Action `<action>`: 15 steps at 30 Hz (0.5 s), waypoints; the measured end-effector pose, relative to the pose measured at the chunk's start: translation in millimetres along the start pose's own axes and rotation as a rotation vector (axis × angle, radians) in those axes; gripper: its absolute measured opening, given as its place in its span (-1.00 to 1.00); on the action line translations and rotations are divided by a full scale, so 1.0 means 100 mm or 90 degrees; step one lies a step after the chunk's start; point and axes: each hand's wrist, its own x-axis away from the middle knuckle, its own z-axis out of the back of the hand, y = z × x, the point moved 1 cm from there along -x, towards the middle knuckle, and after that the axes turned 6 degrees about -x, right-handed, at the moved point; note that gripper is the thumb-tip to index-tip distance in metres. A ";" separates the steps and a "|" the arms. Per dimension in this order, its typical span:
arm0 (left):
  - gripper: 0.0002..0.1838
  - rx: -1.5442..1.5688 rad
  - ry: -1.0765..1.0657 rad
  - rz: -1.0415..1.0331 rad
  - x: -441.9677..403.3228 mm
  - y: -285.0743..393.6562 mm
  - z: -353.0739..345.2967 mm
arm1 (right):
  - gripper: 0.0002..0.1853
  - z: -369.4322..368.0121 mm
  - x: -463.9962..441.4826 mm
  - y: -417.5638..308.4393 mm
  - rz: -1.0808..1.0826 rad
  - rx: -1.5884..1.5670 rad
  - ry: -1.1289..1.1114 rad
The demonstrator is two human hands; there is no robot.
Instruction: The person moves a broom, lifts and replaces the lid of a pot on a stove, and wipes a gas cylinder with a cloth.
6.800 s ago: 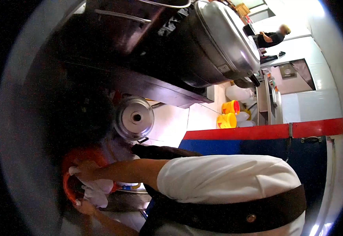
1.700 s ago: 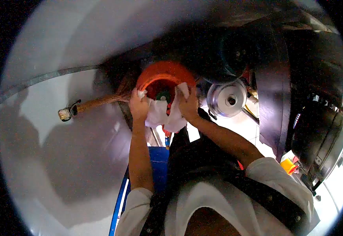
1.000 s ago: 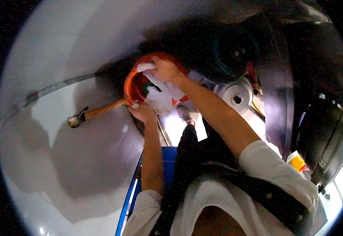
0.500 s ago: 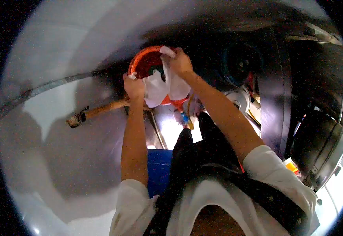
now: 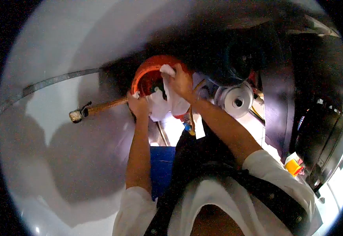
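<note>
A white cloth [image 5: 176, 98] hangs between my hands over the near rim of an orange-red round container [image 5: 155, 63]. My left hand [image 5: 138, 104] is closed on the cloth's left part at the container's left rim. At the right side of the opening, my right hand [image 5: 180, 82] grips a bunched end of the cloth. Something dark green shows inside the container, too dim to make out. Below the container is a hose fitting with a blue part [image 5: 187, 126].
A broom-like bundle [image 5: 100, 107] sticks out left of the container. To the right lie a round metal lid [image 5: 233, 99], a dark metal counter side [image 5: 275, 102] and a yellow bucket [image 5: 292, 167]. A blue panel [image 5: 161, 165] stands below, beside my legs.
Since the first frame the view has turned to face the container. Lately my right hand has moved from the far left rim to the right side, and the cloth has shifted with it.
</note>
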 end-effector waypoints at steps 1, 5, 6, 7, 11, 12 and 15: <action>-0.49 0.019 -0.001 -0.004 -0.08 0.08 -0.01 | -0.44 0.04 -0.15 -0.04 0.012 -0.020 0.006; -0.51 -0.046 -0.016 -0.084 -0.36 -0.34 -0.34 | -0.39 -0.07 -0.49 -0.04 0.024 0.035 0.029; -0.49 -0.163 0.009 -0.168 -0.45 -0.72 -0.60 | -0.37 -0.06 -0.42 0.18 0.051 0.001 0.037; -0.48 -0.130 0.067 -0.142 -0.08 -0.33 -0.46 | -0.35 -0.08 -0.41 0.41 0.085 -0.024 0.049; -0.42 0.324 0.021 -0.035 0.25 -0.90 -0.75 | -0.27 0.19 0.12 0.22 0.086 -0.087 0.038; -0.41 0.340 0.017 -0.038 0.30 -0.82 -0.66 | -0.27 0.18 0.16 0.28 0.129 -0.100 0.055; -0.37 0.167 0.042 -0.048 0.55 0.06 -0.06 | -0.32 0.17 0.18 0.27 0.086 -0.044 0.048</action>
